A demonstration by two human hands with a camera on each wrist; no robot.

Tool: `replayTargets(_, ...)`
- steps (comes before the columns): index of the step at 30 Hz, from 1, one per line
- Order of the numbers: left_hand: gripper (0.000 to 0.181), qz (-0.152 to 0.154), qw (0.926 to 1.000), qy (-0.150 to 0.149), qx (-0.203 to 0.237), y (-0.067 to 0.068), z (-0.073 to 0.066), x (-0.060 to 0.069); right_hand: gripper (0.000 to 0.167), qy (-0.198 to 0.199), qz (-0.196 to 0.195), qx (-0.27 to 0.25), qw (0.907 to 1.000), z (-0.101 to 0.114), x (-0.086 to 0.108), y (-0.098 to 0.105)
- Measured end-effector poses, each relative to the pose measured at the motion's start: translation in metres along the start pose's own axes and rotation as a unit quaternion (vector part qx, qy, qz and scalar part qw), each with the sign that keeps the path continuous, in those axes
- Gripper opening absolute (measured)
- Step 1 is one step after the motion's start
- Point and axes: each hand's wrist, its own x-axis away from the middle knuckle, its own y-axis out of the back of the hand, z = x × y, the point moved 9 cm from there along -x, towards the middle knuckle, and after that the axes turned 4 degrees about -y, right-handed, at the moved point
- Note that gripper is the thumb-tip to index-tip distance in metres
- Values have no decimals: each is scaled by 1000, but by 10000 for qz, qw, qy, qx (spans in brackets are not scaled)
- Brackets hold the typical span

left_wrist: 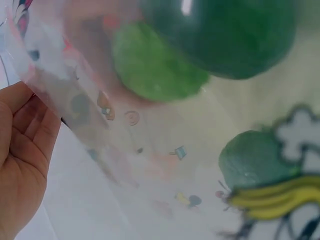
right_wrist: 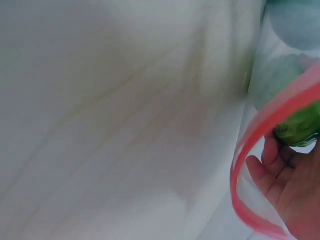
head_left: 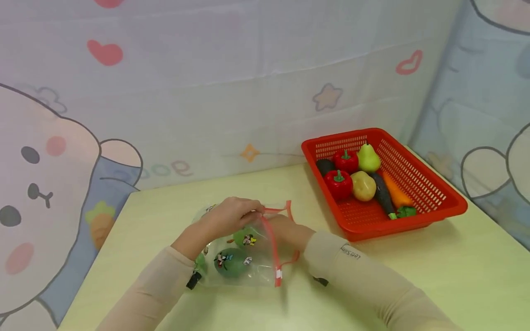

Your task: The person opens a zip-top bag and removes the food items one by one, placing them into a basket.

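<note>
A clear zip bag (head_left: 258,272) with cartoon prints and a red zip edge (head_left: 273,243) lies on the table, its mouth facing right. My left hand (head_left: 232,215) pinches the bag's upper side near the mouth; the left wrist view shows this hand (left_wrist: 25,145) at the film. My right hand (head_left: 285,230) reaches in through the mouth. In the right wrist view, the fingers of this hand (right_wrist: 295,182) curl against a green item (right_wrist: 300,125), partly hidden by the red edge. Rounded green items (head_left: 232,263) show through the film.
A red basket (head_left: 360,230) stands at the back right, holding red peppers (head_left: 339,185), a pear (head_left: 368,158), a potato (head_left: 363,186), a carrot (head_left: 395,191) and dark long vegetables (head_left: 383,195). Printed cloth hangs behind the pale table (head_left: 157,216).
</note>
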Motion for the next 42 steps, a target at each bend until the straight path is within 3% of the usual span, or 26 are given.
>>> replayTargets(3, 12, 62, 10000, 53, 39, 0, 1, 1, 53, 275, -43, 670, 9974, 4, 4, 0)
replayTargets(13, 11, 86, 9998, 79, 129, 1, 1, 0, 66, 906, -300, 814, 9921, 4, 19, 2)
replayTargets(17, 11, 112, 9998, 118, 131, -1, 4, 0, 77, 897, -156, 781, 9928, -1, 28, 2)
replayTargets(20, 11, 140, 9997, 152, 118, -2, 5, 1, 78, 642, -133, 622, 9959, -8, 36, 6)
replayTargets(24, 10, 130, 9998, 147, 64, -2, 7, 2, 71, 341, -278, 259, 9987, -13, 48, 22)
replayTargets(35, 11, -129, 9995, 251, -168, 8, 9, 1, 71, 457, -617, 253, 9967, -4, 84, 73)
replayTargets(42, 12, -205, 9996, 114, -179, 5, 10, 2, 71, 150, -873, -113, 9960, -27, 109, 117)
